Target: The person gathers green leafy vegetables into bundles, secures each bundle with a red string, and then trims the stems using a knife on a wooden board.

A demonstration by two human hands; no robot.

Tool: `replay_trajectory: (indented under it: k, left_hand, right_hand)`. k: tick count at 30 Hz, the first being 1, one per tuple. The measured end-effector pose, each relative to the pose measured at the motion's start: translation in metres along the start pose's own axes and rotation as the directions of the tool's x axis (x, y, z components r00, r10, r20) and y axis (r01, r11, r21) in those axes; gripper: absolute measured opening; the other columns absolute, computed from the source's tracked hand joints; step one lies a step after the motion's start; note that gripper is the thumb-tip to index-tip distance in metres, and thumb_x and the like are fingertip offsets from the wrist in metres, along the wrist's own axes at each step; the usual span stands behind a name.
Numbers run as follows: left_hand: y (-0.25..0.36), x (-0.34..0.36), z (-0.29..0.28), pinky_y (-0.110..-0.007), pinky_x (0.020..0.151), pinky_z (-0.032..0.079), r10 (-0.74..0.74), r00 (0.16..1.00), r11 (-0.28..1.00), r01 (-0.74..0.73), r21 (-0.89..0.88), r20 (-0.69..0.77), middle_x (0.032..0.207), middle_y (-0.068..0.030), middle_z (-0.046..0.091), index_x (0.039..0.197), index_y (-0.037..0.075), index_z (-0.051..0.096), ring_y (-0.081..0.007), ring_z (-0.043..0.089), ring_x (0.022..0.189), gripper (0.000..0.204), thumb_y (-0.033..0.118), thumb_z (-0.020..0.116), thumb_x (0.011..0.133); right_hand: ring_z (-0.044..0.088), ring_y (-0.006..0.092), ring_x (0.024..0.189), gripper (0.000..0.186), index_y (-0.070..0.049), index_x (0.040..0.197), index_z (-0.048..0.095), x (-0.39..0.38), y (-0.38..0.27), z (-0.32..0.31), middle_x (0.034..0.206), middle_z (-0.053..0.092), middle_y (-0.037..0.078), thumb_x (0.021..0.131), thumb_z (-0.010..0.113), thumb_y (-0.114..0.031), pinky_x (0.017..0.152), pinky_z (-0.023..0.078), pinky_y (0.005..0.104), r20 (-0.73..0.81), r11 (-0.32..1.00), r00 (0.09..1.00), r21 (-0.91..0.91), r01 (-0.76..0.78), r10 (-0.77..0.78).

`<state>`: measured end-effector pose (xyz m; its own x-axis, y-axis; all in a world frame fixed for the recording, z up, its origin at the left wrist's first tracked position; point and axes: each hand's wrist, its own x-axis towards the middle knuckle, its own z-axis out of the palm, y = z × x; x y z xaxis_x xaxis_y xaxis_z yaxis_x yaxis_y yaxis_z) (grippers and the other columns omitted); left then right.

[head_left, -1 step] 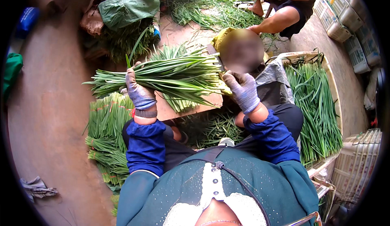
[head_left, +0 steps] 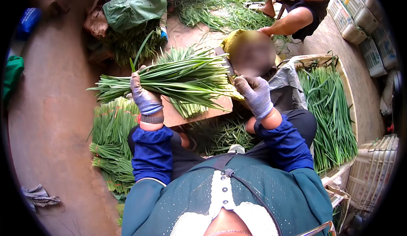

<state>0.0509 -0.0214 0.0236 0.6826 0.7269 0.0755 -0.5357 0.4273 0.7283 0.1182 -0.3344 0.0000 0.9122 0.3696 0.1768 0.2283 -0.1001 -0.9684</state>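
Note:
My gloved left hand (head_left: 144,94) is closed round a large bunch of long green leafy stalks (head_left: 182,79), held sideways over a pale board (head_left: 174,113). More stalks (head_left: 186,110) lie on the board beneath it. At the bunch's right end my gloved right hand (head_left: 250,91) has its fingers curled together beside some yellowish material (head_left: 233,87); what they hold, if anything, I cannot make out. A blurred round patch (head_left: 250,53) hides what lies beyond that hand.
Tied bundles (head_left: 112,130) are stacked at my left. A lined basket of stalks (head_left: 326,117) stands at my right. Another person (head_left: 305,15) sits ahead holding stalks, near loose greens (head_left: 199,11). Covered sacks (head_left: 135,7) lie upper left; plastic crates (head_left: 356,19) line the right.

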Motion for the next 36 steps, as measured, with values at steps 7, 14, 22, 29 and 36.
replay_trajectory:
  k: [7, 14, 22, 29, 36]
  left_hand:
    - [-0.01, 0.004, 0.0, -0.042, 0.091, 0.054, 0.005, 0.999, 1.0, -0.005, -0.003, -0.035, 0.111, -0.0081, 0.067, 0.113, 0.007, 0.06, -0.0238, 0.065, 0.1, 0.032, 0.036, 0.058, 0.098]
    - [-0.024, -0.017, 0.011, -0.045, 0.092, 0.053, -0.118, 0.991, 0.993, 0.119, -0.008, 0.055, 0.115, -0.0098, 0.066, 0.117, 0.006, 0.06, -0.0259, 0.064, 0.101, 0.036, 0.037, 0.056, 0.099]
    - [-0.002, 0.029, -0.025, -0.045, 0.091, 0.053, -0.157, 0.988, 0.978, 0.155, -0.137, -0.006, 0.107, -0.011, 0.071, 0.109, 0.006, 0.067, -0.0289, 0.067, 0.097, 0.037, 0.037, 0.053, 0.096]
    - [-0.004, 0.061, -0.082, -0.044, 0.094, 0.053, -0.073, 0.995, 0.968, 0.087, -0.235, 0.069, 0.104, -0.0072, 0.072, 0.102, 0.008, 0.067, -0.026, 0.067, 0.097, 0.024, 0.028, 0.056, 0.097]
    - [-0.029, 0.021, -0.054, -0.041, 0.094, 0.051, -0.179, 0.982, 0.98, 0.184, -0.079, 0.067, 0.104, -0.0058, 0.069, 0.103, 0.009, 0.065, -0.0221, 0.065, 0.098, 0.022, 0.03, 0.06, 0.096]
  right_hand:
    - [0.059, 0.0093, 0.05, 0.023, -0.001, 0.104, 0.065, -0.011, -0.001, 0.032, 0.078, 0.068, 0.008, 0.097, 0.063, -0.023, 0.038, 0.043, 0.0201, 0.53, 0.412, 0.699, 0.568, -0.713, 0.48]
    - [0.063, 0.0169, 0.054, 0.015, 0.0, 0.097, 0.063, -0.013, 0.01, 0.037, 0.078, 0.069, 0.013, 0.094, 0.06, -0.014, 0.035, 0.047, 0.0256, 0.305, 0.474, 0.797, 0.673, -0.568, 0.522]
    - [0.069, 0.031, 0.065, 0.017, -0.002, 0.087, 0.069, 0.017, -0.006, -0.038, 0.074, 0.069, 0.019, 0.089, 0.062, -0.017, 0.062, 0.054, 0.0394, -0.164, 0.942, 0.978, -0.327, 0.07, -0.13]
    - [0.07, 0.0339, 0.093, 0.06, -0.006, 0.132, 0.059, -0.004, -0.018, -0.032, 0.101, 0.073, 0.016, 0.082, 0.072, -0.037, 0.084, 0.055, 0.0401, 0.796, 0.848, 0.576, -0.425, 0.317, 0.185]
    - [0.06, 0.0085, 0.084, 0.033, 0.0, 0.117, 0.063, 0.014, -0.026, -0.041, 0.096, 0.066, 0.001, 0.088, 0.073, -0.013, 0.076, 0.051, 0.025, 0.158, 0.886, 0.983, 0.438, -0.154, 0.093]
